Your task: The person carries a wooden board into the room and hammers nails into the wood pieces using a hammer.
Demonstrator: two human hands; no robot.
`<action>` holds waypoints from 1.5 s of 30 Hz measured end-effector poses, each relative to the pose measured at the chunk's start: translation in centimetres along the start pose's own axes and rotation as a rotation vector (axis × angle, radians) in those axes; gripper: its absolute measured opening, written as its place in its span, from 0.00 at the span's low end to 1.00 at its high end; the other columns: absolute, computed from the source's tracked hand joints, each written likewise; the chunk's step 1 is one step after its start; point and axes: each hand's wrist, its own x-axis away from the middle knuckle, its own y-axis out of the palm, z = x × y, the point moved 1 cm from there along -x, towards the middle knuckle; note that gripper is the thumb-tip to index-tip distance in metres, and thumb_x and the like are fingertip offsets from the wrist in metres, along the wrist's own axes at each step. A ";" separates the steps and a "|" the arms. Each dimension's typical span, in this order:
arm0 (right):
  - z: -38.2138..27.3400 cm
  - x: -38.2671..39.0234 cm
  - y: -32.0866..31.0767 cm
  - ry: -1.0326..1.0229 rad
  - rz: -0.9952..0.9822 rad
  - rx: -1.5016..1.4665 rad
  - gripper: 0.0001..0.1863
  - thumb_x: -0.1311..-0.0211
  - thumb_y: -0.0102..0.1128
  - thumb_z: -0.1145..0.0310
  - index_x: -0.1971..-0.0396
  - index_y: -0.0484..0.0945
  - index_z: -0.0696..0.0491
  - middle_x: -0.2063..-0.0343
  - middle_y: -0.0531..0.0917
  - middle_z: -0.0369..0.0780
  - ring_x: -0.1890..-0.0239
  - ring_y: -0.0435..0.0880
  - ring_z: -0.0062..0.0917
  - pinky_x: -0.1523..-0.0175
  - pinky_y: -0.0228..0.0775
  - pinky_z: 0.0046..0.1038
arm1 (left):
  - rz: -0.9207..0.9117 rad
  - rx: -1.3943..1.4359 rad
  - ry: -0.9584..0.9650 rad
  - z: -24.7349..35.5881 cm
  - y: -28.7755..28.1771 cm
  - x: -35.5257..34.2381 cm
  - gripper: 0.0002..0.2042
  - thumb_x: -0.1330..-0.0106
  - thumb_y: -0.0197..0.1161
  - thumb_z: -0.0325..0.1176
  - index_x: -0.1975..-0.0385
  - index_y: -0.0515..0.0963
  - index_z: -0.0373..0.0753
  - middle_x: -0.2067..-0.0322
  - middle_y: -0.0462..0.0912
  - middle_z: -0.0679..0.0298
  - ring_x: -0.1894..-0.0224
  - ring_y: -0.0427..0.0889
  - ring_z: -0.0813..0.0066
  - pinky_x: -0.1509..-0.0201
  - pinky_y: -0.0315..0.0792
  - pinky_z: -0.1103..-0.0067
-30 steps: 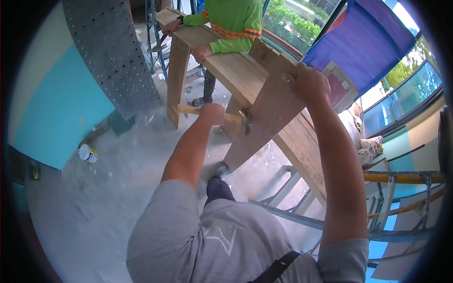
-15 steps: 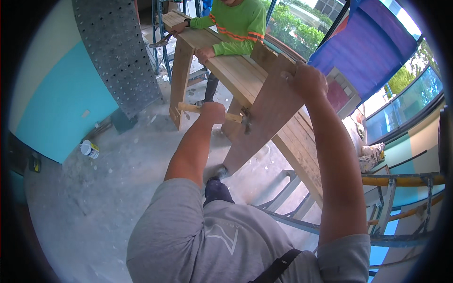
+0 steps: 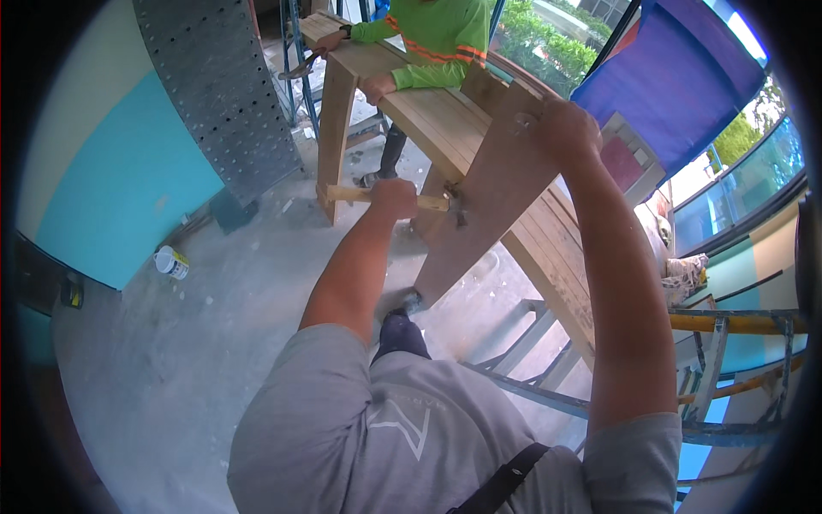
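Note:
My left hand (image 3: pixel 395 199) is closed around the wooden handle of a claw hammer (image 3: pixel 349 194). The hammer's metal head is right at the lower face of a flat wooden board (image 3: pixel 484 210); whether it touches cannot be told. That board stands steeply tilted against the side of a long wooden frame (image 3: pixel 428 137), its low end near my foot. Up at the board's top end, my right hand (image 3: pixel 569 135) is closed over the edge, with some fingers hidden. Behind the frame, a co-worker in a green sleeve rests one hand (image 3: pixel 378 87) on the timber and holds a dark-headed tool (image 3: pixel 300 68) in the other.
A metal ladder (image 3: pixel 531 390) lies low at my right, beneath the frame. Farther right is scaffolding with a yellow rail (image 3: pixel 736 323). A white bucket (image 3: pixel 171 263) stands on the dusty floor at left, near a perforated dark panel (image 3: pixel 214 94). Purple sheeting (image 3: pixel 676 86) hangs at the back right.
The whole view has shifted slightly. My left hand keeps the hammer near the same spot on the board. My right hand has turned a little at the board's top, its thumb less visible.

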 end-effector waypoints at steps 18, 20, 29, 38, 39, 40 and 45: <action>0.2 0.1 -0.4 0.004 0.016 -0.015 0.25 0.38 0.63 0.45 0.52 0.81 0.50 0.54 0.86 0.45 0.47 0.84 0.41 0.42 0.74 0.43 | -0.070 0.060 -0.089 1.9 -1.7 2.2 0.16 0.45 0.68 0.41 0.58 0.87 0.44 0.58 0.89 0.59 0.53 0.88 0.59 0.52 0.80 0.64; 0.0 0.4 -0.9 0.004 -0.012 -0.003 0.24 0.37 0.63 0.48 0.50 0.81 0.50 0.53 0.86 0.46 0.46 0.84 0.40 0.41 0.73 0.42 | -0.125 0.057 -0.131 2.1 -1.9 2.8 0.17 0.43 0.67 0.41 0.55 0.86 0.45 0.54 0.88 0.61 0.50 0.87 0.61 0.49 0.79 0.63; 1.1 -0.1 -0.1 -0.041 0.006 -0.011 0.28 0.39 0.63 0.42 0.49 0.79 0.48 0.54 0.86 0.46 0.48 0.84 0.43 0.45 0.75 0.46 | -0.173 0.075 -0.190 3.2 -2.0 2.9 0.19 0.41 0.66 0.43 0.51 0.84 0.45 0.51 0.86 0.61 0.47 0.85 0.62 0.47 0.78 0.63; 0.3 0.6 -0.8 -0.055 -0.003 -0.024 0.24 0.36 0.62 0.47 0.49 0.81 0.49 0.51 0.86 0.46 0.48 0.85 0.42 0.43 0.76 0.43 | -0.168 0.049 -0.101 2.1 -1.1 1.8 0.18 0.43 0.67 0.42 0.55 0.86 0.43 0.53 0.87 0.57 0.49 0.86 0.58 0.49 0.80 0.63; 0.1 0.6 -1.1 -0.025 -0.053 -0.034 0.24 0.36 0.62 0.47 0.48 0.80 0.48 0.52 0.86 0.46 0.48 0.85 0.42 0.43 0.75 0.43 | -0.172 0.026 -0.032 1.6 -0.5 1.6 0.18 0.45 0.67 0.42 0.55 0.86 0.42 0.53 0.87 0.57 0.49 0.86 0.58 0.48 0.80 0.63; 0.1 0.4 -1.0 0.005 -0.103 -0.042 0.25 0.36 0.61 0.47 0.47 0.80 0.48 0.52 0.86 0.45 0.48 0.85 0.42 0.43 0.75 0.43 | -0.183 0.028 -0.034 1.0 0.1 1.6 0.18 0.45 0.67 0.42 0.55 0.86 0.42 0.53 0.87 0.57 0.49 0.86 0.58 0.48 0.80 0.63; -0.1 1.1 -1.8 0.010 -0.130 -0.051 0.25 0.35 0.61 0.47 0.48 0.79 0.50 0.55 0.87 0.46 0.49 0.85 0.42 0.44 0.75 0.43 | -0.317 0.080 -0.035 -3.5 -1.2 2.0 0.17 0.50 0.64 0.42 0.64 0.87 0.41 0.61 0.88 0.53 0.56 0.87 0.53 0.50 0.81 0.62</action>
